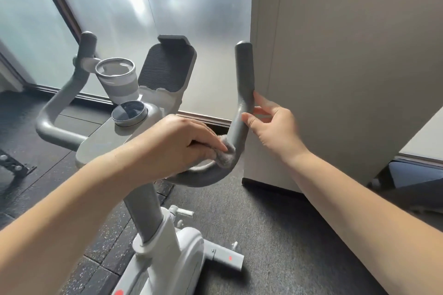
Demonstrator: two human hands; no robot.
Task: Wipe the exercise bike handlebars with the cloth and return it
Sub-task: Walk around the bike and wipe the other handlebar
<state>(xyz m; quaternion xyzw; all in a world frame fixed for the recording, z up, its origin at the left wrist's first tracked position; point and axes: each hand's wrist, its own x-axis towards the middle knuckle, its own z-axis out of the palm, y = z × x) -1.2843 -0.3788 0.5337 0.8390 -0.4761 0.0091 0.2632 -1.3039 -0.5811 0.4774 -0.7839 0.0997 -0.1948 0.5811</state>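
Head view looks down over both bare forearms onto the bike's front end. Her or his left hand reaches in from the lower left, wrist straight, knuckles up, fingers curled down and closed on a small grey cloth. That cloth is bunched under the fingertips and pressed against the inside of the bend in the right handlebar, just where the tube turns from its low curve to its upright run. Only a wad of it shows past the fingers; the rest is hidden under the hand.

Right hand comes in from the lower right, forearm stretched long across the frame, palm facing left. Its fingers are loosely spread, with the thumb and a fingertip touching the far side of the upright tube a little above the cloth; it is not wrapped around the tube. The two hands sit on opposite sides of the same bar, close but not touching.

Left handlebar stands free, well apart from both hands. Between the bars sit a round display, a grey-rimmed cup holder and a ribbed tablet rest. A pale cabinet stands just beside the right bar. Dark speckled floor lies below.
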